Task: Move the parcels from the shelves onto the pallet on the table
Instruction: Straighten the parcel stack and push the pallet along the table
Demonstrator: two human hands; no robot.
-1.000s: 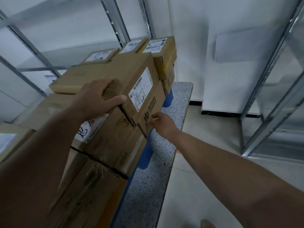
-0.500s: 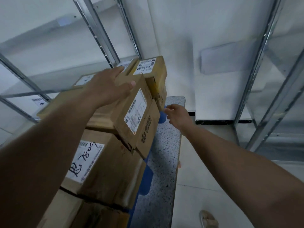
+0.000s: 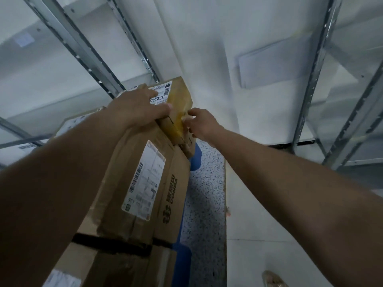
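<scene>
Storeroom: metal shelving point(image 3: 87, 50), stacked labelled parcels point(image 3: 143, 183).

Left hand point(image 3: 141, 108) covers part of the label on the far taped parcel point(image 3: 178, 96); handwritten digits only partly legible. Right hand point(image 3: 202, 125): fingertips hidden behind that parcel's corner, grip cannot be judged. Print on the near parcel's label point(image 3: 145, 181) too blurred to read. Blue pallet point(image 3: 182, 264) mostly hidden under the stack. Lowest parcel point(image 3: 116, 270) cut by bottom edge. Shoe point(image 3: 273, 280) cut by bottom edge. Worktop point(image 3: 205, 204) partly hidden by parcels.
</scene>
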